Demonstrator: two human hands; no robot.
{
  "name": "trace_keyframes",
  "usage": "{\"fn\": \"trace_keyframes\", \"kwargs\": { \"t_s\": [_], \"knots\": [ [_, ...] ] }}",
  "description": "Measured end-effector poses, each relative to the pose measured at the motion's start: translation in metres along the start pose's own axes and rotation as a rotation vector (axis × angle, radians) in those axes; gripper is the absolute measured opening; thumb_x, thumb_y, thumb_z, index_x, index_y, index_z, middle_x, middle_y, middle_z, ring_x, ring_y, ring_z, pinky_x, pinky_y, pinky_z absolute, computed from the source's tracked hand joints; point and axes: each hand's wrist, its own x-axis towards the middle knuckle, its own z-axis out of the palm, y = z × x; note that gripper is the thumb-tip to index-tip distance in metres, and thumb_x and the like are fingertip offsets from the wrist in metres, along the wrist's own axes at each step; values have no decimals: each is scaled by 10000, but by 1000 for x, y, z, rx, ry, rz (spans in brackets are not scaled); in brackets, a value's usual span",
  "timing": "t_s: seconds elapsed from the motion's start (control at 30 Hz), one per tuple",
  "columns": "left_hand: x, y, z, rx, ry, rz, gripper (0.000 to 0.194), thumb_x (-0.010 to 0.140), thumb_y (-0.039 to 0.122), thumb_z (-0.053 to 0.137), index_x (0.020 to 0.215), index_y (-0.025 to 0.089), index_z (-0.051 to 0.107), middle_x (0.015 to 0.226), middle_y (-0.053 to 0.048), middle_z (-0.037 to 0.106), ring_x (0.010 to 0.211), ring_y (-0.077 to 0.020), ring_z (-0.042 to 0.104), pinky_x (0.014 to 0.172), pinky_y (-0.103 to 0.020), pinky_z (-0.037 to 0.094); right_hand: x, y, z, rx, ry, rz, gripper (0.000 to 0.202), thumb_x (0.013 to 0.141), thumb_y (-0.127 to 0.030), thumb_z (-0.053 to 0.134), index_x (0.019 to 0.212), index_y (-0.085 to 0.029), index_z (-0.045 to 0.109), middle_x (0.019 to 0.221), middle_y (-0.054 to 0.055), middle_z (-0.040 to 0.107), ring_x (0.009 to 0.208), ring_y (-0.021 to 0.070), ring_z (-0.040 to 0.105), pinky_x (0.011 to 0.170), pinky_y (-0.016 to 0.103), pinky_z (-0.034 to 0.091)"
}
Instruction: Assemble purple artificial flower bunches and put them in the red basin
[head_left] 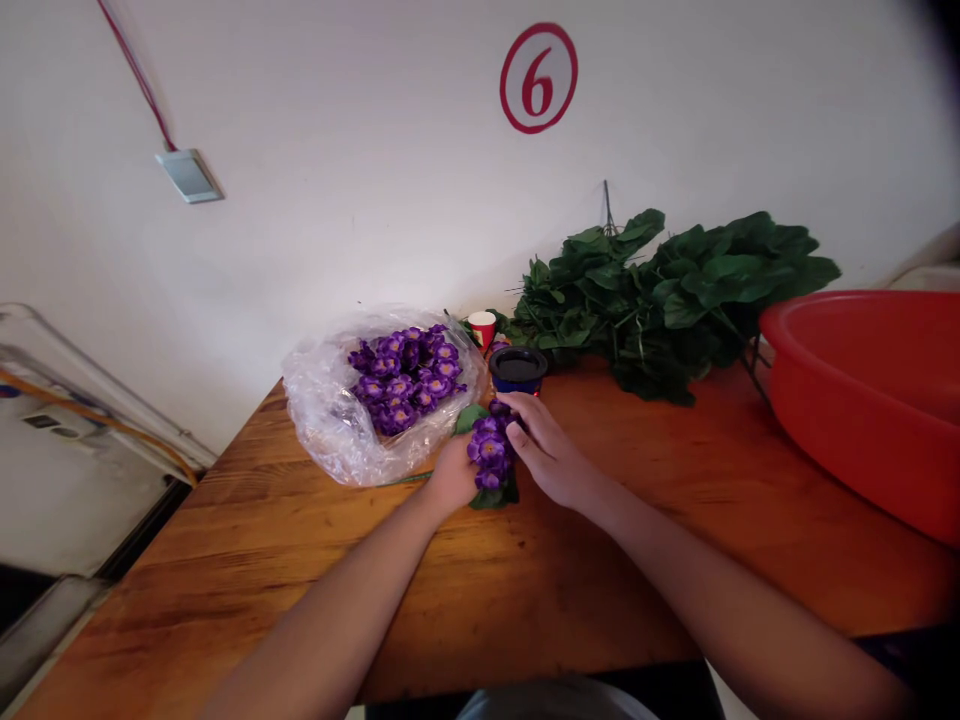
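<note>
A small bunch of purple flowers with green leaves (pixel 491 452) is between my two hands, over the wooden table. My left hand (pixel 454 474) is closed round the left side of the bunch, its fingertips hidden behind the petals. On the right, my right hand (pixel 546 450) touches the upper petals with its fingers; whether it grips a part of the bunch is too small to tell. Just beyond the hands stands a dark pot with a black rim (pixel 517 368). More purple flowers (pixel 409 372) lie in an open clear plastic bag (pixel 322 420) to the left.
Green leafy stems (pixel 675 290) are heaped against the wall at the back right. A large red basin (pixel 862 420) stands on the right side of the wooden table (pixel 285 560). Behind the pot is a small red cup (pixel 481 326).
</note>
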Motion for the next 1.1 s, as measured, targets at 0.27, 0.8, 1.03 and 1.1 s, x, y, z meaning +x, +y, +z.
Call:
{"fn": "trace_keyframes", "kwargs": {
  "t_s": [0.27, 0.8, 1.03, 1.1],
  "knots": [
    [-2, -2, -2, 17, 10, 6, 156, 786, 281, 563, 694, 155, 576, 711, -20, 602, 684, -154, 526, 674, -273, 469, -6, -13, -2, -131, -85, -90, 389, 938, -331, 514, 1319, -263, 549, 1279, 103, 525, 1225, 243, 485, 1070, 460, 415],
    [1, -3, 1, -28, -32, -7, 71, 744, 196, 575, 689, 162, 604, 725, -34, 639, 675, -168, 579, 680, -298, 499, -2, 4, 14, -185, 80, -373, 219, 855, -77, 575, 863, -224, 737, 955, 70, 675, 888, 197, 612, 785, 356, 550],
    [1, -1, 0, 11, 12, -29, 98, 760, 217, 572, 680, 162, 574, 683, -13, 584, 665, -150, 530, 644, -270, 461, -3, 5, 20, -173, 145, -306, 225, 835, -72, 593, 800, -231, 748, 918, 53, 708, 854, 193, 614, 765, 353, 548],
    [1, 2, 0, 23, 27, -54, 144, 749, 242, 604, 648, 163, 540, 678, -4, 562, 664, -140, 507, 635, -256, 437, -2, 5, 20, -89, 193, -275, 205, 833, -91, 607, 784, -232, 746, 887, 49, 710, 827, 183, 634, 752, 336, 550]
  ]
}}
